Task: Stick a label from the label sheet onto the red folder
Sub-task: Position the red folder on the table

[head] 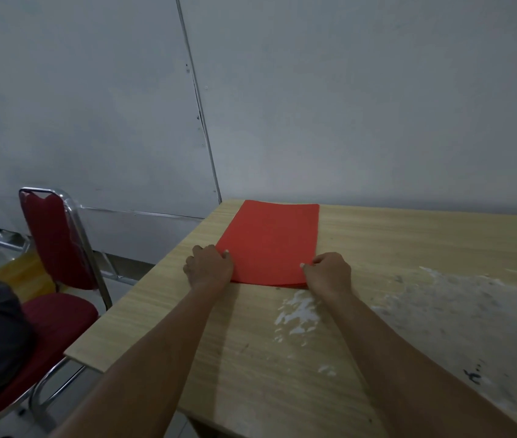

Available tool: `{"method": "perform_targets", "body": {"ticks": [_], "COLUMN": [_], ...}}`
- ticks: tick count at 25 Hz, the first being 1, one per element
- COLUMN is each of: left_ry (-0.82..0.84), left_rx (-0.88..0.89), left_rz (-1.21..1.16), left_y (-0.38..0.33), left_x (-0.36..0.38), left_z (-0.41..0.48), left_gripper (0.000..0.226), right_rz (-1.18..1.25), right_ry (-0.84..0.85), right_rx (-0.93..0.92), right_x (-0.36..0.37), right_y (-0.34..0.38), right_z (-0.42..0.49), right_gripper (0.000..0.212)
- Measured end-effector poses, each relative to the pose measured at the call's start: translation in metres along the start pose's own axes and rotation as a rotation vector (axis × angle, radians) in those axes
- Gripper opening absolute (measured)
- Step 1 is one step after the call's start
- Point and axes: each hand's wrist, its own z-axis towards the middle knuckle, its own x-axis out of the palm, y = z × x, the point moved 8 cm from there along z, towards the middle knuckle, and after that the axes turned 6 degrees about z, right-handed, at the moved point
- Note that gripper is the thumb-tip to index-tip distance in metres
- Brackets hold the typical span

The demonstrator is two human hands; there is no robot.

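The red folder [271, 241] lies flat and closed on the wooden table [162, 308], near its far left corner, long side running away from me. My left hand [208, 267] grips the folder's near left corner, thumb on top. My right hand [328, 270] grips the near right corner the same way. No label sheet is in view.
White smears and scuffed patches [440, 311] cover the table to the right of my right arm. A red chair with a chrome frame [58, 248] stands left of the table. A grey wall [345, 105] runs close behind the table's far edge.
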Motion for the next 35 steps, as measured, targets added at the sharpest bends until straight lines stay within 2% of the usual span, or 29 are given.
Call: {"method": "perform_targets", "body": {"ticks": [6, 14, 24, 35], "left_ry": [0.014, 0.018, 0.158, 0.173], "left_rx": [0.096, 0.226, 0.363, 0.410], "left_rz": [-0.112, -0.210, -0.335, -0.374], "left_y": [-0.016, -0.074, -0.171, -0.188], "left_x": [0.005, 0.008, 0.012, 0.003], "left_z": [-0.018, -0.085, -0.192, -0.256], "left_gripper": [0.047, 0.045, 0.046, 0.043], "right_rz": [0.037, -0.082, -0.122, -0.135], "right_ry": [-0.088, -0.133, -0.303, -0.360], "right_rx": [-0.012, -0.135, -0.031, -0.014], "right_x": [-0.031, -0.115, -0.259, -0.310], "right_y": [-0.011, -0.042, -0.108, -0.137], "right_z": [0.005, -0.015, -0.053, -0.102], "right_gripper": [0.024, 0.017, 0.018, 0.017]}}
